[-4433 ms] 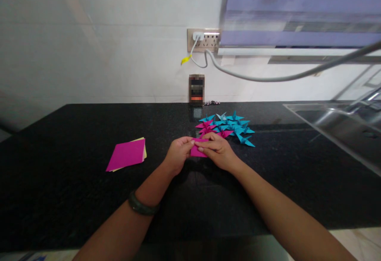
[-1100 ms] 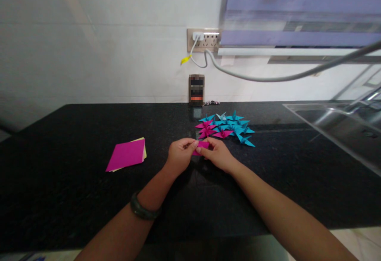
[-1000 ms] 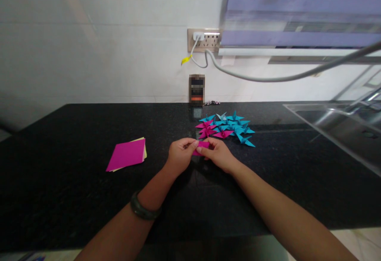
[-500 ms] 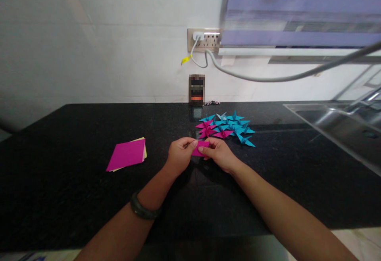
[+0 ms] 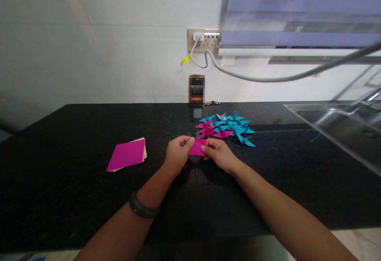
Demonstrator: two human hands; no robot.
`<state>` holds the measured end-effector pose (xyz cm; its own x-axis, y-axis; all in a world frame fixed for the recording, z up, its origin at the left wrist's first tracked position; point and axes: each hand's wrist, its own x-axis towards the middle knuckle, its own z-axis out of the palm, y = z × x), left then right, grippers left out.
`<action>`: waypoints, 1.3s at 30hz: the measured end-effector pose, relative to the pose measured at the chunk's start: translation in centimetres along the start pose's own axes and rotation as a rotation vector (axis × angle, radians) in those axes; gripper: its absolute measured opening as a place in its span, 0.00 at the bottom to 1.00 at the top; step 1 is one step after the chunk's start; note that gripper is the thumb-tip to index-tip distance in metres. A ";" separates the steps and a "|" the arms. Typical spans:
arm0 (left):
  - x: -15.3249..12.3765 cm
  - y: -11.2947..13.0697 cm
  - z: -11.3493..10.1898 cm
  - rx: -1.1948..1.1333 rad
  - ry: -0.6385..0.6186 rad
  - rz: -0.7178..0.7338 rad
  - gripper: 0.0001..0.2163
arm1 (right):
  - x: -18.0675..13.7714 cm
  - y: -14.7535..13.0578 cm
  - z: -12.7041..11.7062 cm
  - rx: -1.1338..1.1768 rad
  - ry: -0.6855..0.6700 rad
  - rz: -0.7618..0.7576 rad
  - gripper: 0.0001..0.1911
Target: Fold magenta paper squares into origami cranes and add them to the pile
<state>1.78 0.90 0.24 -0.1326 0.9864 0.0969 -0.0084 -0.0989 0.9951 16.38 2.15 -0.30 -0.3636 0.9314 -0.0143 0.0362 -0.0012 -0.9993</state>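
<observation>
A small folded magenta paper (image 5: 197, 147) is held just above the black counter (image 5: 74, 134) between both hands. My left hand (image 5: 177, 154) pinches its left edge with curled fingers. My right hand (image 5: 218, 154) pinches its right edge with thumb and fingers. Just behind the hands lies a cluster of finished paper cranes (image 5: 228, 128), several blue and a few magenta. A dark band sits on my left wrist.
A stack of flat paper squares (image 5: 127, 154), magenta on top and yellow beneath, lies to the left. A small dark box (image 5: 197, 89) stands against the wall under a socket strip (image 5: 204, 40) with a cable. A steel sink (image 5: 342, 128) is at the right.
The magenta paper shows a wider flat face than half a second ago, and both hands have shifted slightly toward me. Earlier it looked narrower and more hidden by the fingers.
</observation>
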 end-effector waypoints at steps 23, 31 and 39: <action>0.1 -0.3 0.0 -0.035 -0.063 -0.119 0.23 | 0.0 0.3 -0.2 -0.243 0.001 -0.098 0.12; 0.0 0.1 0.0 0.096 -0.110 -0.029 0.14 | 0.4 0.6 -0.2 -0.189 0.093 -0.116 0.14; -0.2 0.1 0.1 0.144 -0.209 -0.073 0.10 | 0.7 0.8 -0.8 -0.272 0.237 -0.201 0.14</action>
<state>1.95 0.75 0.31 0.0709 0.9974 0.0123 0.1324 -0.0216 0.9910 16.90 3.11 -1.10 -0.1648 0.9615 0.2200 0.2429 0.2558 -0.9357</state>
